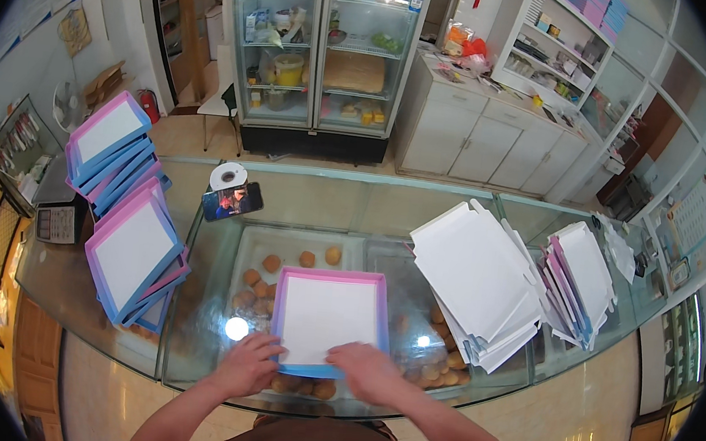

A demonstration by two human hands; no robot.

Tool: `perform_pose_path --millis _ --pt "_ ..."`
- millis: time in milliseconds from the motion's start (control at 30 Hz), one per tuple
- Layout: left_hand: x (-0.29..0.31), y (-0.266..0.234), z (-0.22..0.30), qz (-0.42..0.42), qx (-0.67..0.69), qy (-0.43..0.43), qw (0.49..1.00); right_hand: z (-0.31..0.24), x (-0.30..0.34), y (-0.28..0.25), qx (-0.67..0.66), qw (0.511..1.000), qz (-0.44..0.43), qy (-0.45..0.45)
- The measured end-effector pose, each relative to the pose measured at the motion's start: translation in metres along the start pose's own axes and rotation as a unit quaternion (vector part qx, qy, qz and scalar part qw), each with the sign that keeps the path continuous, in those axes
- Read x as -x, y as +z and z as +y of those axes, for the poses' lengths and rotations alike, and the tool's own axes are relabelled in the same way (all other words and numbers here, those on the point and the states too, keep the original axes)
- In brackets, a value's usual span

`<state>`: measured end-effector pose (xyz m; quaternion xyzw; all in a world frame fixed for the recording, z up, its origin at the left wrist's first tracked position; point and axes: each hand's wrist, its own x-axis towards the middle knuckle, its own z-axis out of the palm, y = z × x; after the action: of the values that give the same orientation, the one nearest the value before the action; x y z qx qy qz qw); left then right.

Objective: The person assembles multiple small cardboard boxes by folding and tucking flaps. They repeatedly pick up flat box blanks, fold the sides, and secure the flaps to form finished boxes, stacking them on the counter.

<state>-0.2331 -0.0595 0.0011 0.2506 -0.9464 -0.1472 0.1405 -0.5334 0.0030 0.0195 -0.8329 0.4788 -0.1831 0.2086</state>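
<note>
A shallow square cardboard box (333, 316), white inside with pink and blue walls, lies open-topped on the glass counter in front of me. My left hand (251, 365) is at its near left corner, fingers bent over the wall. Along the near blue wall, my right hand (365, 375) has its fingers curled over the edge, slightly blurred. Both hands seem to pinch that near side; the thumbs are partly hidden.
Stacked finished boxes (130, 263) lean at the left beside a calculator (56, 223). Flat white cardboard sheets (475, 279) and folded pink-blue ones (583, 277) are piled right. A phone (234, 202) leans on a white roll (228, 176). Round buns (271, 263) show beneath the glass counter (202, 291).
</note>
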Motion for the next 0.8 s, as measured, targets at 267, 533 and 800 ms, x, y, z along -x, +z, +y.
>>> perform_pose_path --millis 267,533,800 --pt "-0.043 0.013 0.053 0.004 0.13 0.031 0.991 0.026 0.029 -0.005 0.096 0.994 -0.054 -0.02" --pt "-0.061 0.061 0.064 0.001 0.224 -0.007 0.975 0.017 0.028 0.01 0.007 0.999 -0.039 0.014" --pt "-0.065 0.058 0.068 -0.01 0.073 0.046 0.996 0.008 0.035 0.006 -0.027 0.995 0.091 -0.013"
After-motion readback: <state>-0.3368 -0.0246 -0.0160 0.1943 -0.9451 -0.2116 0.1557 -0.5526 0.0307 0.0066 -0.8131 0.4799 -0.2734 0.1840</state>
